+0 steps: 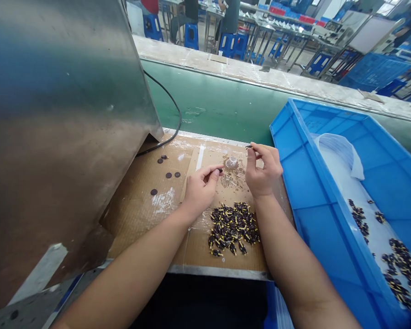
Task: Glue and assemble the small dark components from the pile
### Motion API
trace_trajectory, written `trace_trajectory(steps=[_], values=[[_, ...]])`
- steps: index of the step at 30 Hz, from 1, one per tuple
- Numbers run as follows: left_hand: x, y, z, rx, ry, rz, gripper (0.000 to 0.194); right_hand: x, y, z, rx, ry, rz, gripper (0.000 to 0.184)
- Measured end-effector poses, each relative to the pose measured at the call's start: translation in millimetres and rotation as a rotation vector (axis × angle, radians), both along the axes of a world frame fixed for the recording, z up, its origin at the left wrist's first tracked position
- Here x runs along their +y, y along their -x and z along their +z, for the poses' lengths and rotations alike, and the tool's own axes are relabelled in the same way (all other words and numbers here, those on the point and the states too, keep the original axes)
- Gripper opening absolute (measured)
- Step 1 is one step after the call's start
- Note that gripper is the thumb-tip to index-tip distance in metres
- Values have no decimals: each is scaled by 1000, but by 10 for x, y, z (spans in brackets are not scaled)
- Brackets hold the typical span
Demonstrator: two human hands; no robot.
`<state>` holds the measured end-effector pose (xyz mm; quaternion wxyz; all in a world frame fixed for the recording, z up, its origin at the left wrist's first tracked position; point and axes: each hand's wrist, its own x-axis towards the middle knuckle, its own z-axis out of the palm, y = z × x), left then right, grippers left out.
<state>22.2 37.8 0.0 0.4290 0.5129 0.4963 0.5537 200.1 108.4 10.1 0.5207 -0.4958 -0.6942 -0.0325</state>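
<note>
My left hand is closed in a pinch over the cardboard-covered bench. Between its thumb and forefinger is a small dark piece. Slightly higher and to the right, my right hand pinches a thin dark piece, whose kind is too small to make out. A small clear plastic cup stands between the hands on a stained patch of cardboard. Below them lies a pile of small dark parts with yellow ends.
Several dark round discs lie on the left of the bench. A large metal housing rises at the left, with a black cable behind. At the right stands a blue crate holding more dark-and-yellow parts. People sit far back.
</note>
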Motion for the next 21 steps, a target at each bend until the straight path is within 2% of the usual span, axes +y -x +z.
trace_trajectory(steps=[5,8,10,16,18,21], values=[[67,8,-13,-267,120,-3,23,-55,-11,174,-79,97,-3,17],[76,6,-37,-429,164,-4,27,-206,-25,260,73,81,-27,19],[60,1,-43,-460,168,-5,30,-339,-17,256,224,155,12,21],[6,9,-50,-416,118,41,36,-564,94,101,740,656,424,23],[5,25,-51,-375,89,58,37,-581,141,97,840,750,521,26],[2,43,-33,-353,75,68,48,-603,187,119,902,805,614,25]])
